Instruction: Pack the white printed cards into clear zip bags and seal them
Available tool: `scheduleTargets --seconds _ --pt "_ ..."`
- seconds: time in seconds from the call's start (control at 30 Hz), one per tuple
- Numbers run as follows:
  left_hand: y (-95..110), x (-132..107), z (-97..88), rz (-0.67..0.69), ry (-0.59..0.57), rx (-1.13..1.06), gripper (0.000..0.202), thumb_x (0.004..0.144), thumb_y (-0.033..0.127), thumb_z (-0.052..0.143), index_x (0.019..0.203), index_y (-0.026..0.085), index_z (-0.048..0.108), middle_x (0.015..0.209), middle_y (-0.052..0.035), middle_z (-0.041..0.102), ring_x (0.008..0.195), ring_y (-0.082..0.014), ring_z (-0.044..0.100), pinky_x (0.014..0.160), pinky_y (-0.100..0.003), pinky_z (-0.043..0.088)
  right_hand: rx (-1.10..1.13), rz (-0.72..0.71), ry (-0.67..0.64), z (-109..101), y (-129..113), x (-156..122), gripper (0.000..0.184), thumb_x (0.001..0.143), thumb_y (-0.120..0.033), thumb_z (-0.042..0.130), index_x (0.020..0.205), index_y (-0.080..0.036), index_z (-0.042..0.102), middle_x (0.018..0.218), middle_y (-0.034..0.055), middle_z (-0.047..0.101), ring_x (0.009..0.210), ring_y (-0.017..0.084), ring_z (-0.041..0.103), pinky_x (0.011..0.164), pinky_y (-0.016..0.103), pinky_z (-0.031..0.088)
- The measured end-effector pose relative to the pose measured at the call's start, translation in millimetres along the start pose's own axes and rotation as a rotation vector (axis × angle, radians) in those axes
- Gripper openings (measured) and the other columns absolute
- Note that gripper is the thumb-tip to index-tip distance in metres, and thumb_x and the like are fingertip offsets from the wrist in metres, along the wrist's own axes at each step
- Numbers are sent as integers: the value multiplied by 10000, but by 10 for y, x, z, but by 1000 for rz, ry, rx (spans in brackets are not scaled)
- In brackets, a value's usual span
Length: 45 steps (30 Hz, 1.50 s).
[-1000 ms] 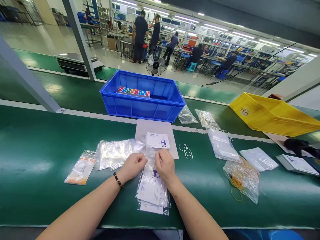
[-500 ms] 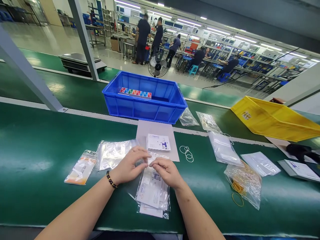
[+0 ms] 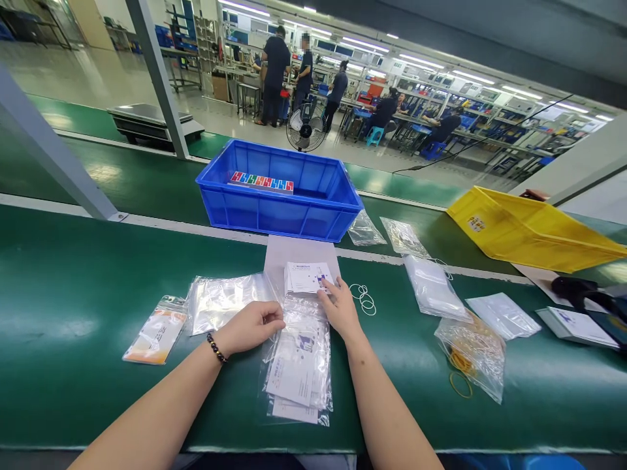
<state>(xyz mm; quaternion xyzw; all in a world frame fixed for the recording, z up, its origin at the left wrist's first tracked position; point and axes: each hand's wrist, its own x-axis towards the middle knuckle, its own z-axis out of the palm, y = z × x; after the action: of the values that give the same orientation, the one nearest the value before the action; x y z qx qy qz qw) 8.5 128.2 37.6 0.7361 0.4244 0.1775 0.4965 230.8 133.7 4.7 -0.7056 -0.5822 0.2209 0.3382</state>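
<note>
My right hand (image 3: 340, 312) reaches to the right edge of a small stack of white printed cards (image 3: 304, 277), its fingers apart and touching the top card. My left hand (image 3: 255, 326), with a beaded bracelet at the wrist, has its fingers curled together at the upper left of a pile of clear plastic bags with printed cards inside (image 3: 296, 365). Whether plastic is pinched there is hidden. Partly beneath and beyond my left hand lies a stack of clear plastic bags (image 3: 220, 297). A bagged orange-and-white card (image 3: 157, 333) lies further left.
A blue bin (image 3: 284, 212) with a colourful printed piece stands ahead, a yellow bin (image 3: 529, 228) at right. White rubber bands (image 3: 363, 300), plastic bags (image 3: 434, 287), a bag of yellow rubber bands (image 3: 475, 352) and more cards (image 3: 578, 326) lie rightward. A metal post (image 3: 161, 85) rises at left.
My hands, close together over the top of the bagged cards before, have parted. The right moved up to the card stack and its fingers spread; the left drew slightly back to the left.
</note>
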Motion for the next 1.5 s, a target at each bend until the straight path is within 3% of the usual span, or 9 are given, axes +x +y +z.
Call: scheduleTargets --seconds 0.13,0.37,0.57,0.73,0.9,1.03,1.17,1.37,1.5 --pt "-2 16 58 -8 -26 -17 127 722 273 463 666 170 511 596 30 490 560 -111 436 540 -218 344 237 70 59 40 81 89 382 736 -338 502 1044 -146 619 1116 125 581 1003 246 547 890 418 404" --pt "-36 48 107 -28 -30 2 168 715 290 470 707 171 588 615 17 497 571 -119 438 550 -227 338 585 148 317 26 111 134 450 661 -326 585 1064 -125 566 949 89 619 820 179 600 760 336 478" --pt "-43 81 174 -123 -21 -39 247 692 373 509 804 174 601 548 44 441 502 -114 407 499 -222 327 214 142 150 74 105 163 440 654 -460 567 928 -118 606 824 86 584 689 186 560 664 343 466" --pt "-59 92 173 -87 20 -40 177 690 331 502 630 165 519 550 42 445 526 -111 413 502 -213 313 -52 -130 196 59 9 62 633 614 -405 626 1174 -153 472 1096 138 451 969 263 480 797 418 425" --pt "-53 75 138 -47 4 -47 158 704 293 480 672 167 571 608 20 517 571 -123 449 542 -226 347 -140 -307 102 44 29 3 271 657 -146 509 880 -183 661 1095 117 471 1049 273 428 869 462 380" --pt "-21 56 124 -46 -8 -57 181 713 300 474 660 166 583 660 -7 561 620 -143 493 573 -239 383 106 -133 242 -22 84 47 235 696 -177 450 752 -175 679 1080 108 524 954 237 512 820 431 430" --pt "15 43 125 -10 -12 -79 161 719 273 471 663 172 583 725 -17 586 671 -151 518 619 -246 411 548 58 211 -107 57 50 196 697 -247 475 746 -167 647 796 49 627 699 180 600 697 384 504" --pt "30 45 122 27 -34 -80 130 711 234 487 653 175 587 735 -7 584 688 -145 527 647 -243 415 750 5 162 -104 -136 -62 140 669 -305 588 704 -171 577 694 23 627 647 161 606 623 333 528" --pt "8 58 123 8 8 -139 118 700 242 517 658 169 599 774 -18 593 724 -149 533 680 -251 422 811 36 18 -93 -207 -113 299 657 -322 622 910 -192 528 681 13 637 606 161 608 543 302 520"
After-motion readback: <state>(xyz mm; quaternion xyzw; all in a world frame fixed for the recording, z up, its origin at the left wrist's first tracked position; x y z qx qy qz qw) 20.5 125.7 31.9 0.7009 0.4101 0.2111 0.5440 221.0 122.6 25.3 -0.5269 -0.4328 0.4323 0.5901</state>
